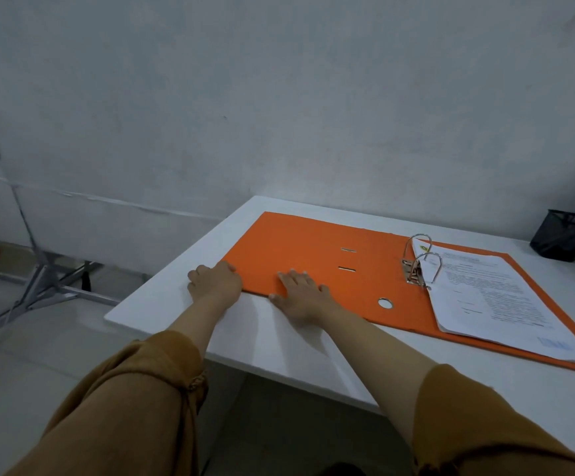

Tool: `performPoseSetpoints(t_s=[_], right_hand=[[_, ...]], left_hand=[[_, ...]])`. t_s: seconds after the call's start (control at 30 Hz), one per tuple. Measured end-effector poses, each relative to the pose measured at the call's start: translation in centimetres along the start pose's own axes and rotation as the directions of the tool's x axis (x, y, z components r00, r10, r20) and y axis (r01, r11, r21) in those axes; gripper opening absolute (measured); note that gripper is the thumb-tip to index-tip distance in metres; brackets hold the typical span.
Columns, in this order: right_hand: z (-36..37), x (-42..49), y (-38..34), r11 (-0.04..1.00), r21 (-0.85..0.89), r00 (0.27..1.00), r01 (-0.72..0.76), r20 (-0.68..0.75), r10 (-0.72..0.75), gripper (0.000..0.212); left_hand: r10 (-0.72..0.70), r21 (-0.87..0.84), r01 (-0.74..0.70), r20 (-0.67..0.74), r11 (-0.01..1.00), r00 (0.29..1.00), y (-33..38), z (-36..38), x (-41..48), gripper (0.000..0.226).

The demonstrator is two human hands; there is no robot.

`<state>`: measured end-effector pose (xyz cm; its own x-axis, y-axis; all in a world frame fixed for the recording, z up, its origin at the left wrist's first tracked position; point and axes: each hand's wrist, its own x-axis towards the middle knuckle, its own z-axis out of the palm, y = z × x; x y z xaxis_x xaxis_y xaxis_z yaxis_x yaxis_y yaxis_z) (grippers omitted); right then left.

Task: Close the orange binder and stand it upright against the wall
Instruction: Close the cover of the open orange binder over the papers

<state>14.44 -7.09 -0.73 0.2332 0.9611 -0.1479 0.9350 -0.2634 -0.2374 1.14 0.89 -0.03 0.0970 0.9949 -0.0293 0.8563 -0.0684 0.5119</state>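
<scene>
The orange binder [300,245] lies open and flat on the white table [279,341]. Its left cover faces up; printed papers [495,297] sit on the right half under the metal rings [420,262]. My left hand [215,281] rests at the near left corner of the open cover, fingers curled at its edge. Flat on the cover's near edge lies my right hand [300,292], fingers spread, thumb on the table. Whether either hand grips the cover is unclear. The grey wall [313,115] rises just behind the table.
A black mesh pen holder [561,235] stands at the table's far right by the wall. To the left, off the table, a metal stand's legs [42,286] sit on the tiled floor. The table's left edge is close to my left hand.
</scene>
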Motion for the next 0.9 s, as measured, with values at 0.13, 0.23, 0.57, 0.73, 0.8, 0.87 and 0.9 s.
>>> performPoseSetpoints(t_s=[0.13,0.23,0.57,0.73,0.8,0.87,0.9], right_hand=[[0.0,-0.1,0.0,0.999,-0.024,1.0,0.022,-0.004,-0.022,0.062],[-0.4,-0.2,-0.1,0.999,-0.022,0.999,0.034,-0.004,-0.034,0.06],[-4.5,-1.3,0.8,0.989,0.115,0.984,0.092,-0.166,-0.072,0.055],[-6.8,-2.9,2.0,0.956,0.269,0.964,0.117,-0.261,-0.044,0.054],[-7.7,-3.8,2.6,0.934,0.334,0.953,0.131,-0.301,-0.026,0.054],[-8.9,-4.7,3.2,0.903,0.398,0.936,0.163,-0.351,-0.014,0.055],[-9.5,-5.3,3.4,0.878,0.44,0.926,0.187,-0.377,-0.008,0.057]], left_hand=[[-0.087,-0.224,0.091,0.027,0.97,0.996,0.6,-0.7,0.4,0.04],[-0.111,-0.358,0.104,0.002,0.928,0.994,0.9,-1.5,0.7,0.04],[0.102,-0.755,-0.301,-0.3,0.583,0.949,4.4,-6.6,-0.6,0.029],[0.172,-0.888,-0.355,-0.316,0.294,0.933,8.2,-7.7,-3.5,0.033],[0.258,-0.899,-0.336,-0.266,0.281,0.929,9.8,-7.5,-5.1,0.037],[0.351,-0.9,-0.31,-0.196,0.305,0.916,11.4,-6.5,-6.7,0.039],[0.393,-0.904,-0.288,-0.151,0.317,0.907,12.2,-5.9,-7.5,0.04]])
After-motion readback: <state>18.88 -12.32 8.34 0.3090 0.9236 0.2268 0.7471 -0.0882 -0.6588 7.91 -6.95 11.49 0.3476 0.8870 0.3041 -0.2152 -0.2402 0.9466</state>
